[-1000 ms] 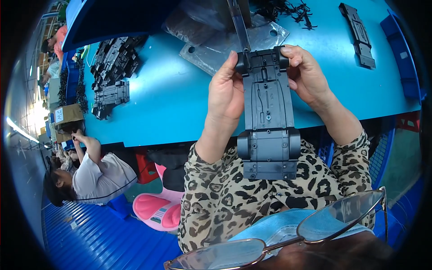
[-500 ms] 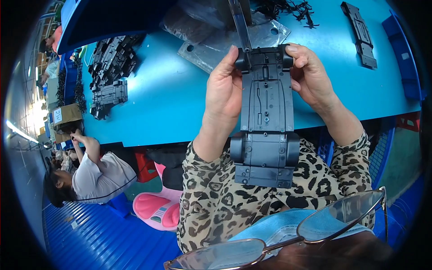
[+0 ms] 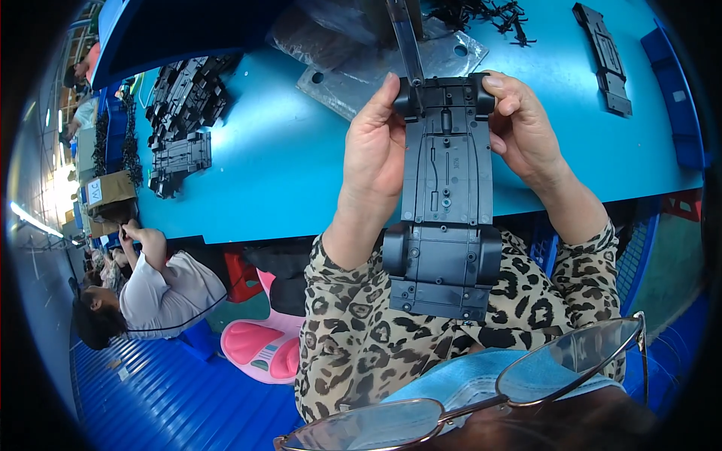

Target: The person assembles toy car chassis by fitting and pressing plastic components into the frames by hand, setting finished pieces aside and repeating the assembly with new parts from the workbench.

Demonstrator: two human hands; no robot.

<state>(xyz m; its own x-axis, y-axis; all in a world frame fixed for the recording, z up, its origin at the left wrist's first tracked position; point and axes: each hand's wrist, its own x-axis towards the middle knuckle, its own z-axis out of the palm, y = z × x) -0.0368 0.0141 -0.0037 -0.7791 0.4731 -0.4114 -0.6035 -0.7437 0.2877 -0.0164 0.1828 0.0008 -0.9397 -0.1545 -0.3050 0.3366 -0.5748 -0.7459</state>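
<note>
A black plastic toy car chassis point(image 3: 447, 177) hangs lengthwise between my hands, its ribbed side with small screw holes facing up. My left hand point(image 3: 374, 154) is closed on the far left wheel arch, thumb along its edge. On the opposite arch, my right hand point(image 3: 524, 128) grips with curled fingers; some fingertips are hidden beneath. A slim metal rod, looking like a screwdriver bit point(image 3: 413, 64), comes down from above to the chassis's far left corner. Whether its tip sits in a hole, I cannot tell. The chassis's near end is over my lap.
A metal plate point(image 3: 331, 89) under clear plastic lies behind the chassis. Stacked chassis point(image 3: 184, 101) are at left, small black parts point(image 3: 489, 16) at the back, another chassis point(image 3: 604, 60) and a blue bin point(image 3: 671, 98) at right. A co-worker point(image 3: 162, 289) sits at left.
The chassis has shifted slightly, its near end now a little lower toward me. Both hands keep the same hold, and the rod stays at the far left corner.
</note>
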